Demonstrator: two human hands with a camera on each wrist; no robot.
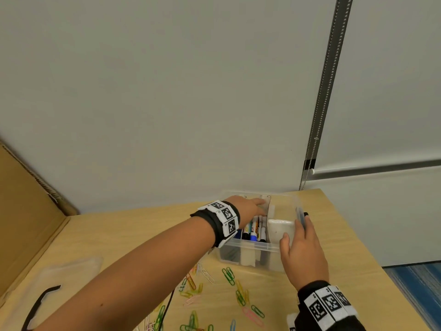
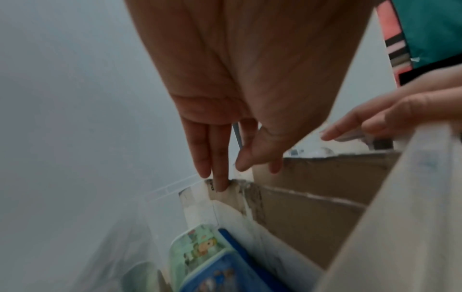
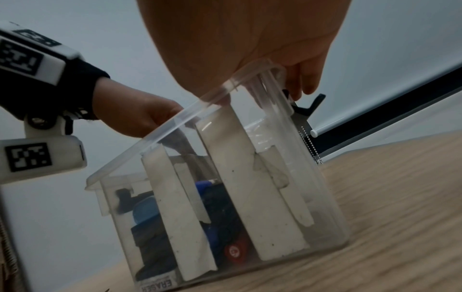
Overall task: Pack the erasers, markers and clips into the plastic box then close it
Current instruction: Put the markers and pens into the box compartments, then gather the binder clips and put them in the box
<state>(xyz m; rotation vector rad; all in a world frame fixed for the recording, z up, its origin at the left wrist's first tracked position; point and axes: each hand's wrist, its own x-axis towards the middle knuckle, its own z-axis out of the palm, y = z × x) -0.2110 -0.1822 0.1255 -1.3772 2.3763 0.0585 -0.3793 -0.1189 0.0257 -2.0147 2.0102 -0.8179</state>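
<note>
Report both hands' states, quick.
Left hand: open, straight fingers reaching into the plastic box.
Right hand: grips the box's right rim.

Green, yellow, pink and blue paper clips [image 1: 230, 276] lie scattered before the clear plastic box [image 1: 250, 253]; beside it, black-and-white checkered wristbands [image 1: 226, 217].

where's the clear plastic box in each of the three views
Head: plastic box sits lower centre on the table, between both hands.
Left wrist: seen from inside, its clear wall fills the lower left.
Right wrist: the box fills the centre, seen from the side, markers and erasers showing through.
Shared landmark: the left hand reaching into the box.
</note>
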